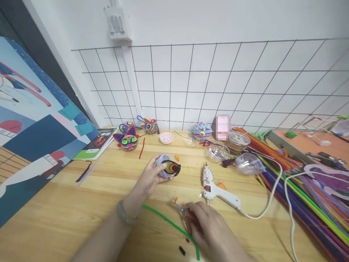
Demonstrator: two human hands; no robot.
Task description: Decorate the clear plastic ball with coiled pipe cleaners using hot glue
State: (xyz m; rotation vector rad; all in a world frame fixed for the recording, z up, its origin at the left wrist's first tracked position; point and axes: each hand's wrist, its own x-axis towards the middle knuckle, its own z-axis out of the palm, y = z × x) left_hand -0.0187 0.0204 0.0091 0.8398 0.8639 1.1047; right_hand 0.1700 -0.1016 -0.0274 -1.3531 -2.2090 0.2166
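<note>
My left hand [151, 176] is closed round a small ball-shaped craft piece [169, 168] wrapped in coloured pipe cleaners, holding it just above the wooden table [81, 203]. My right hand [209, 225] is closed on a small pair of scissors or pliers [180, 208] with red handles, its metal tips pointing left. A green pipe cleaner [174, 227] lies on the table under the right hand. Small cut bits, one orange [176, 199], one black [181, 250], lie near it.
A white glue gun [218, 189] with its cord lies right of the hands. Clear plastic half-spheres [247, 163], a pink bowl [166, 137] and finished pipe-cleaner figures [128, 140] stand behind. A large heap of pipe cleaners [300, 189] fills the right side. A booklet [95, 143] lies left.
</note>
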